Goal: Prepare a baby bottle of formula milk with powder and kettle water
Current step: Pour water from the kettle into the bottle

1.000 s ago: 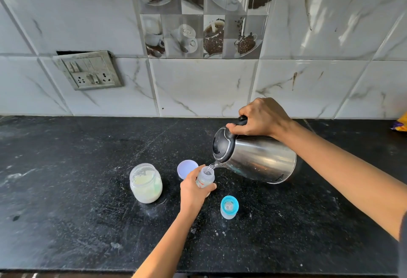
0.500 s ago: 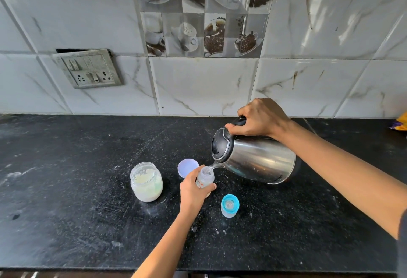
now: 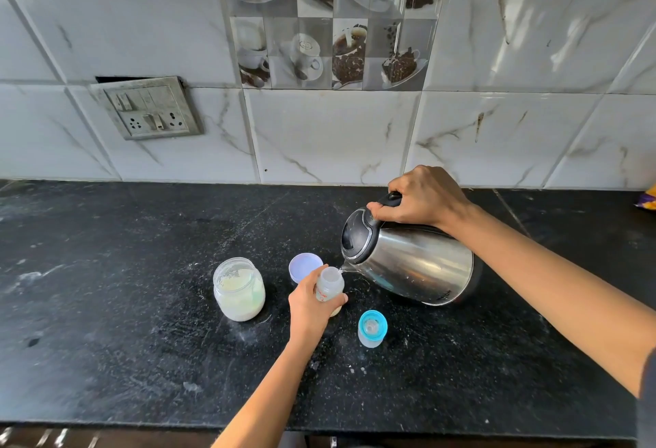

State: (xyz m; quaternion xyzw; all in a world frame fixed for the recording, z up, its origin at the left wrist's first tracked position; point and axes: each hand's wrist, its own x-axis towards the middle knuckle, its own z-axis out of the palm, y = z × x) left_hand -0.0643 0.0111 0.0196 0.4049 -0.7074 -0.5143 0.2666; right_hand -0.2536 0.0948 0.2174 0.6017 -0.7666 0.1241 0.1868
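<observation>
My left hand [image 3: 309,309] grips a small clear baby bottle [image 3: 330,282] standing on the black counter [image 3: 124,341]. My right hand [image 3: 422,199] holds the black handle of a steel kettle [image 3: 411,263], which is tilted left with its spout at the bottle's mouth. A thin stream of water runs from spout to bottle. An open glass jar of pale powder [image 3: 239,289] stands left of the bottle. The jar's lilac lid [image 3: 303,266] lies behind my left hand. The bottle's blue-ringed teat cap [image 3: 372,327] stands to the right of my wrist.
A tiled wall rises behind the counter, with a switch and socket plate [image 3: 149,108] at the left. A yellow and purple packet [image 3: 648,199] shows at the far right edge. The counter's front edge [image 3: 142,426] runs along the bottom.
The kettle stays tilted over the bottle and the pouring goes on. Both hands keep their places; only the view has shifted slightly.
</observation>
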